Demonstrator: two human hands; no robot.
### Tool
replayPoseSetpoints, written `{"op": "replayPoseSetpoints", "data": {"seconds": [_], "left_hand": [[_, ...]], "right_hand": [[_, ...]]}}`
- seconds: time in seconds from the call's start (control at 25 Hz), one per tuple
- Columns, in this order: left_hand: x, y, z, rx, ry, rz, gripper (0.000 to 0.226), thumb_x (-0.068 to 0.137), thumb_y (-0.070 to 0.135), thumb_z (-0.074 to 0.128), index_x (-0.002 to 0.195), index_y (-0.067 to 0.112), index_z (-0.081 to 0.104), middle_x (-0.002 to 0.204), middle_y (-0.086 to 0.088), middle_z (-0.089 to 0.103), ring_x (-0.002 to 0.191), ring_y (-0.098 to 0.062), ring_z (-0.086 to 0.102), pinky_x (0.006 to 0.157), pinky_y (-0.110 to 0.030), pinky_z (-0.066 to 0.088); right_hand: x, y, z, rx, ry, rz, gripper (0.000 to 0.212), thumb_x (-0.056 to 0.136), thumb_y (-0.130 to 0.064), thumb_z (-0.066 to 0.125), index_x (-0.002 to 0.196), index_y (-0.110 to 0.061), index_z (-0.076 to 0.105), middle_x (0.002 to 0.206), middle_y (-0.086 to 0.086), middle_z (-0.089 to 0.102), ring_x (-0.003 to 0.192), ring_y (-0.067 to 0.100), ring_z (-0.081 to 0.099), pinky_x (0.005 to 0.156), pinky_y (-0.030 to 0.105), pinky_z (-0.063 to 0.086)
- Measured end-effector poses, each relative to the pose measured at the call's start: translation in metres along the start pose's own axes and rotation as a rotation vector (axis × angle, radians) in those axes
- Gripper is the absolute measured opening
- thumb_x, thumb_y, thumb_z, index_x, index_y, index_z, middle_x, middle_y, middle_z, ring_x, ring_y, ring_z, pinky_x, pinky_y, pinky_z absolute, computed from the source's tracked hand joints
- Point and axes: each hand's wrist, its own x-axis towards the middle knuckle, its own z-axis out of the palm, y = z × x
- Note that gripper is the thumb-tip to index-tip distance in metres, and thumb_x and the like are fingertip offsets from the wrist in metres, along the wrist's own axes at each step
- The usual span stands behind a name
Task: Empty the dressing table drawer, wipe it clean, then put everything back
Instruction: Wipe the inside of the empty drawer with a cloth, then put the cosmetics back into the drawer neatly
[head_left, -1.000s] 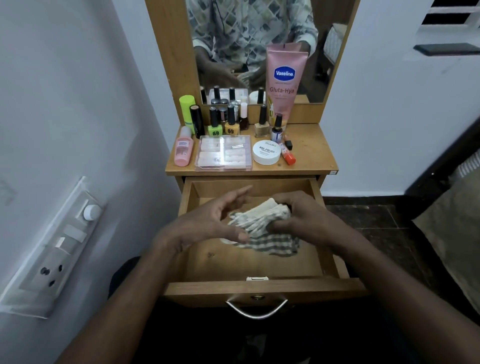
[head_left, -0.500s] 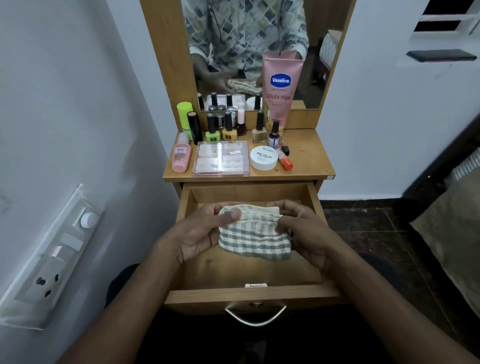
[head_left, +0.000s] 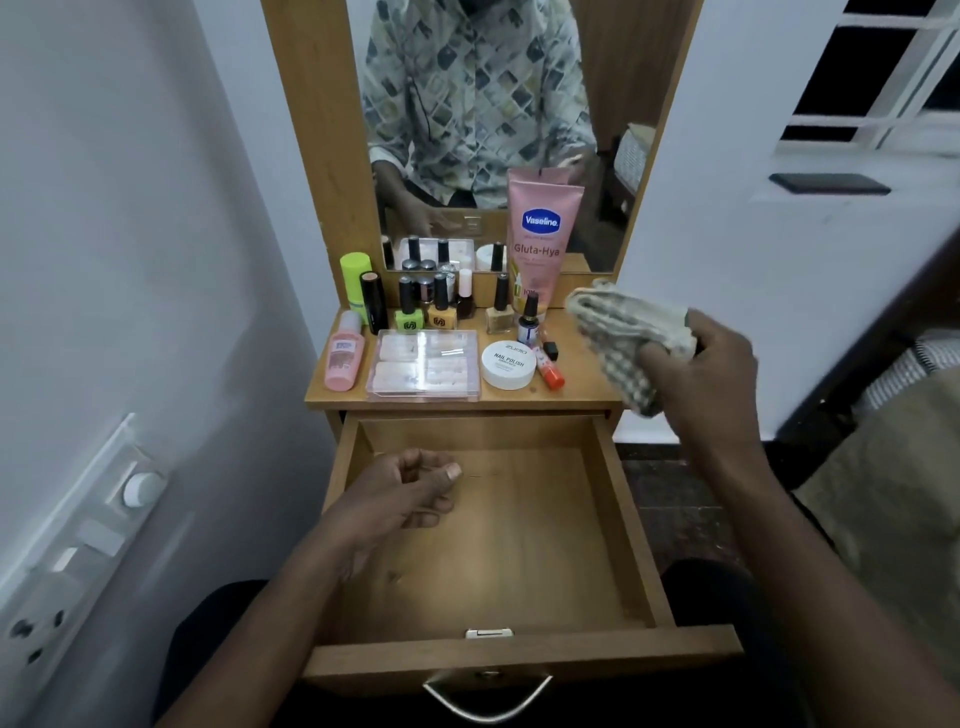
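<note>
The wooden drawer is pulled out and holds nothing. My right hand grips a folded checked cloth above the right end of the dressing table top. My left hand hovers over the drawer's left half, fingers loosely curled with nothing in them. On the top stand a pink Vaseline tube, several nail polish bottles, a clear plastic case, a white nail polish remover tub, a pink bottle and a green stick.
A mirror above the table reflects a person's patterned shirt. A switch panel is on the left wall. Dark floor tiles and bedding lie to the right. The drawer's metal handle faces me.
Both hands held the cloth over the drawer. Now my left hand has let go and stays over the drawer, while my right hand has carried the folded cloth up and right.
</note>
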Motion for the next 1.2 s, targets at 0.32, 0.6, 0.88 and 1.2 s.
{"op": "replayPoseSetpoints", "data": {"seconds": [0.32,0.6,0.88,1.2], "left_hand": [[0.002,-0.010,-0.004,0.009,0.039,-0.045,0.024,0.089,0.032,0.070,0.107,0.016,0.070,0.095,-0.011,0.075,0.088,-0.024,0.073,0.081,-0.035,0.059],[0.006,-0.010,-0.005,0.022,0.040,-0.057,0.024,0.094,0.034,0.064,0.109,0.016,0.069,0.096,-0.010,0.075,0.091,-0.025,0.073,0.085,-0.038,0.059],[0.004,-0.007,-0.005,0.034,0.019,-0.086,0.020,0.095,0.028,0.063,0.110,0.015,0.068,0.096,-0.011,0.075,0.086,-0.022,0.073,0.080,-0.034,0.058],[0.007,-0.012,-0.006,0.088,0.044,-0.166,0.018,0.100,0.022,0.055,0.110,0.012,0.067,0.099,-0.015,0.074,0.081,-0.020,0.069,0.074,-0.031,0.055]], "right_hand": [[0.061,0.052,0.051,-0.717,-0.611,-0.082,0.054,0.093,-0.053,0.053,0.130,-0.014,0.057,0.132,0.012,0.060,0.111,0.028,0.059,0.085,0.034,0.045],[0.084,0.046,0.042,-0.574,-0.384,-0.155,0.035,0.096,-0.011,0.052,0.128,-0.016,0.065,0.134,0.012,0.061,0.117,0.027,0.059,0.089,0.032,0.048],[0.080,0.069,0.071,-0.785,-0.645,-0.154,0.048,0.107,-0.031,0.029,0.151,-0.014,0.029,0.161,0.008,0.022,0.146,0.027,0.026,0.115,0.040,0.026],[0.093,0.069,0.072,-0.731,-0.671,-0.149,0.048,0.107,-0.030,0.029,0.152,-0.015,0.029,0.161,0.009,0.022,0.148,0.026,0.021,0.117,0.041,0.021]]}}
